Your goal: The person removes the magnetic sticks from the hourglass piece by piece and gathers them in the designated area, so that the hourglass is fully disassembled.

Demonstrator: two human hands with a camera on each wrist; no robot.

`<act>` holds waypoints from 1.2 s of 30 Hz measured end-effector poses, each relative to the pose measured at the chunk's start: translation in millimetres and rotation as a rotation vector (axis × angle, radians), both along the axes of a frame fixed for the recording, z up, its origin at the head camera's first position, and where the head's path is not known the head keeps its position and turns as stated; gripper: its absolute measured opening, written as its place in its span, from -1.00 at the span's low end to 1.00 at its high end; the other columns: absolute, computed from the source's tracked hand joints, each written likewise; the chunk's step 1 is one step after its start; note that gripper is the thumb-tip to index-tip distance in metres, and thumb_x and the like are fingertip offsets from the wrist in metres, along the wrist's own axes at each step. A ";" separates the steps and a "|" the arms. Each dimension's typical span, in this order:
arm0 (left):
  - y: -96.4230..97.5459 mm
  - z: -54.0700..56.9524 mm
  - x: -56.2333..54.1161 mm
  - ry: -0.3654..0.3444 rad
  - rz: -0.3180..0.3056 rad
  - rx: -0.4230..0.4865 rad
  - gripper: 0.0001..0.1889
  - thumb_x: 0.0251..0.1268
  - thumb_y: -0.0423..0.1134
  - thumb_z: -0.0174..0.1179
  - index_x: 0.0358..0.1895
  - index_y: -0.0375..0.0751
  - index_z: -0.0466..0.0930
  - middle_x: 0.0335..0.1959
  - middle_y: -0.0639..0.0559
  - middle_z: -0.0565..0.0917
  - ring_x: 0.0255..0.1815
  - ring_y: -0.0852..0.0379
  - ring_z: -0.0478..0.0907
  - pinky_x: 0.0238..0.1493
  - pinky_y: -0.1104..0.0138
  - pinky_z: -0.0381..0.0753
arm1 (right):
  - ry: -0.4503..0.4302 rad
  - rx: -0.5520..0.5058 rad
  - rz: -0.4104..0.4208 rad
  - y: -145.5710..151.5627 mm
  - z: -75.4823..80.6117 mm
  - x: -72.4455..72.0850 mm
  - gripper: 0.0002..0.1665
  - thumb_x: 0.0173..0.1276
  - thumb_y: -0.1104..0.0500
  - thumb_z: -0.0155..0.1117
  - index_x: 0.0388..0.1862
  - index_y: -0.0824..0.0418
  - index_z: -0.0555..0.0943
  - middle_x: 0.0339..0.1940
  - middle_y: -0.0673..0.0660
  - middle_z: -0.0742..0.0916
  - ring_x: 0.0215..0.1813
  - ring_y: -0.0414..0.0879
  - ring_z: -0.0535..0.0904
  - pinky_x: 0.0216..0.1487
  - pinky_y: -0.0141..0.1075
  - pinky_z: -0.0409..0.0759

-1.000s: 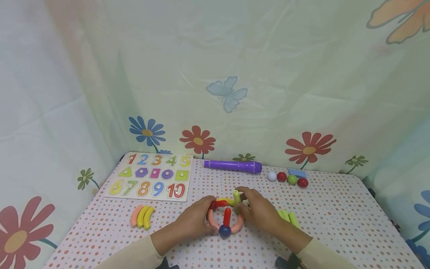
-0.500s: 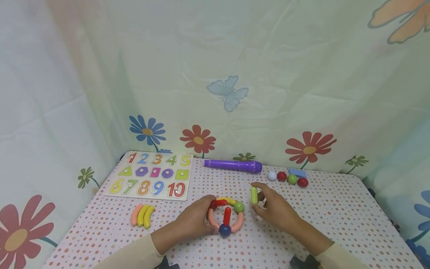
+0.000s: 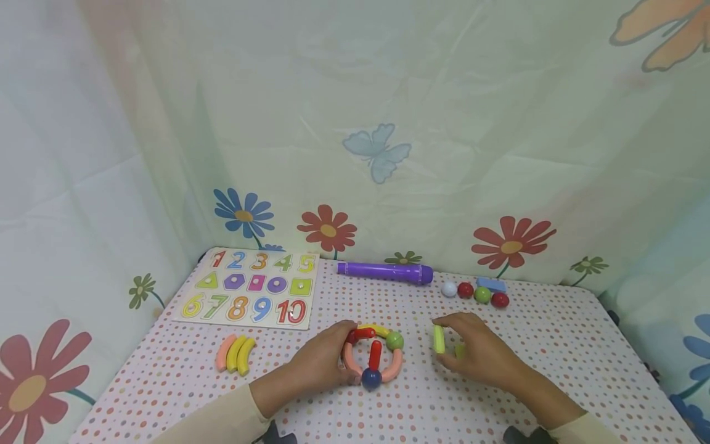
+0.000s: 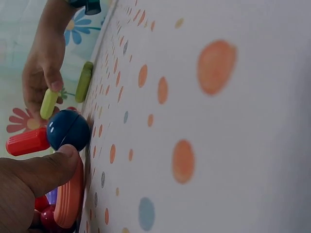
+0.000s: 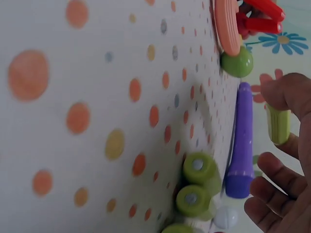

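Observation:
A ring of toy magnetic pieces lies mid-table: pink curved sticks (image 3: pixel 392 366), a yellow curved stick (image 3: pixel 367 327), a green ball (image 3: pixel 394 340) and a blue ball (image 3: pixel 371 379). One red stick (image 3: pixel 375 356) rises from the blue ball; another red stick (image 3: pixel 365 333) is at the ring's far left. My left hand (image 3: pixel 328 356) holds the ring's left side, its thumb by the blue ball in the left wrist view. Right of the ring, my right hand (image 3: pixel 481 351) pinches a light green stick (image 3: pixel 439 339) between thumb and forefinger, the other fingers apart from it.
More green sticks (image 5: pixel 198 166) lie under my right hand, mostly hidden in the head view. Pink and yellow curved sticks (image 3: pixel 234 356) lie left. Behind are a number puzzle board (image 3: pixel 222 282), a purple toy microphone (image 3: pixel 384 272), several balls (image 3: pixel 465 290) and a blue block (image 3: pixel 491 285).
My right hand has lifted the light green stick off the ring's green ball and carried it right, towards the other green sticks. My left hand stays on the ring.

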State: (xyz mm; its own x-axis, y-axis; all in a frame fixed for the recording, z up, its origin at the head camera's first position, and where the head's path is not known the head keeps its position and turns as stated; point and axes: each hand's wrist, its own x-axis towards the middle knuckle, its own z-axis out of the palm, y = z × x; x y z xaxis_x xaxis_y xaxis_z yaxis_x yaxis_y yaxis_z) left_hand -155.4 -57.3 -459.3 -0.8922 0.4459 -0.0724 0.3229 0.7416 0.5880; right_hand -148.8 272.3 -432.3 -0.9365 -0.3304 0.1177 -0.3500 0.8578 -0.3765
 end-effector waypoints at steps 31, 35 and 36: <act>-0.2 0.4 0.5 0.003 -0.004 0.000 -0.01 -0.04 -0.02 0.64 0.50 -0.13 0.32 0.39 0.00 0.50 0.41 0.03 0.43 0.34 0.04 0.48 | -0.242 0.051 0.027 29.1 -15.8 3.7 -0.27 0.04 -0.05 0.67 0.22 0.01 0.64 0.40 0.18 0.53 0.46 0.29 0.31 0.36 0.28 0.36; -0.2 -0.4 0.4 0.003 -0.006 -0.008 -0.01 -0.02 -0.01 0.63 0.51 -0.11 0.31 0.42 0.01 0.48 0.43 0.02 0.41 0.35 0.04 0.47 | -0.248 0.051 0.034 30.7 -17.1 3.4 -0.24 0.03 -0.08 0.67 0.24 -0.02 0.62 0.42 0.19 0.51 0.47 0.30 0.29 0.36 0.32 0.33; -0.4 -0.8 0.4 0.007 -0.009 -0.013 -0.01 -0.02 0.01 0.62 0.51 -0.11 0.31 0.43 0.00 0.47 0.43 0.01 0.40 0.35 0.04 0.46 | -0.243 0.056 0.037 30.6 -16.9 3.3 -0.23 0.03 -0.09 0.67 0.25 -0.03 0.62 0.41 0.19 0.51 0.47 0.30 0.29 0.36 0.33 0.32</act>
State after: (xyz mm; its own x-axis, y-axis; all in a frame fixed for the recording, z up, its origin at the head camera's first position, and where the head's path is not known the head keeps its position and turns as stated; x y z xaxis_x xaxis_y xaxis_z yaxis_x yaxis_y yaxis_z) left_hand -155.0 -57.8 -460.1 -0.8887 0.4529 -0.0717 0.3337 0.7460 0.5763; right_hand -145.5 302.9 -449.2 -0.9223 -0.3642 -0.1292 -0.2860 0.8682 -0.4056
